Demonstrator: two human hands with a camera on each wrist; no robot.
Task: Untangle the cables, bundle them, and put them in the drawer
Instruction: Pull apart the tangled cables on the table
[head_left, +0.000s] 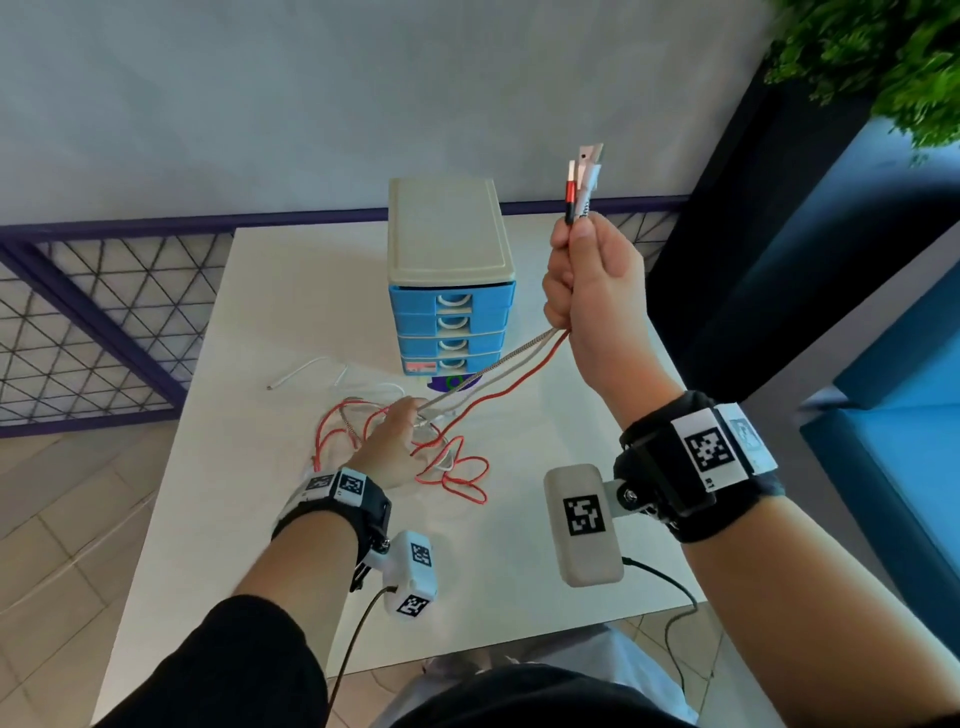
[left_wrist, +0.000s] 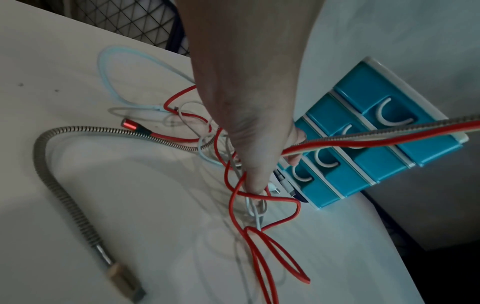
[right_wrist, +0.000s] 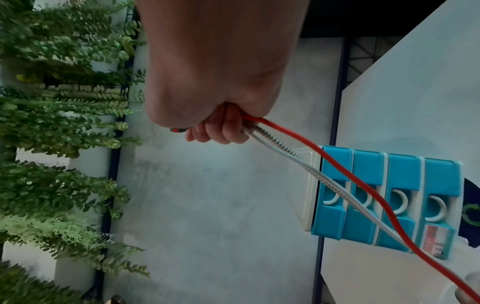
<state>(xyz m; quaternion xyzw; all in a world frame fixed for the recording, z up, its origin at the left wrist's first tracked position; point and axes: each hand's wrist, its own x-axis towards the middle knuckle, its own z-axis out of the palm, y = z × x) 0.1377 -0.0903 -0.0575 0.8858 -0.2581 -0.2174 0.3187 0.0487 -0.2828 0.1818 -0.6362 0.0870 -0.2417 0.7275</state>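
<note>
My right hand (head_left: 576, 270) is raised beside the blue drawer unit (head_left: 449, 244) and grips a bunch of cable ends; their plugs (head_left: 584, 182) stick out above the fist. From it a red cable (head_left: 519, 382) and a metal-braided cable (head_left: 498, 361) run taut down to my left hand (head_left: 402, 421), which pinches them low over the tangle (head_left: 452, 467) on the white table (head_left: 249, 519). In the left wrist view the left hand (left_wrist: 259, 164) reaches into red loops (left_wrist: 275, 257); the braided cable (left_wrist: 52, 181) curves left. The right hand (right_wrist: 215, 131) is a closed fist. All drawers (right_wrist: 384, 170) are closed.
A white cable (head_left: 306, 369) lies loose left of the drawer unit. A mesh railing (head_left: 78, 338) borders the table's left and back. Green plants (head_left: 883, 62) hang at the upper right, above blue seating (head_left: 909, 389). A round sticker (head_left: 452, 384) peeks from under the unit.
</note>
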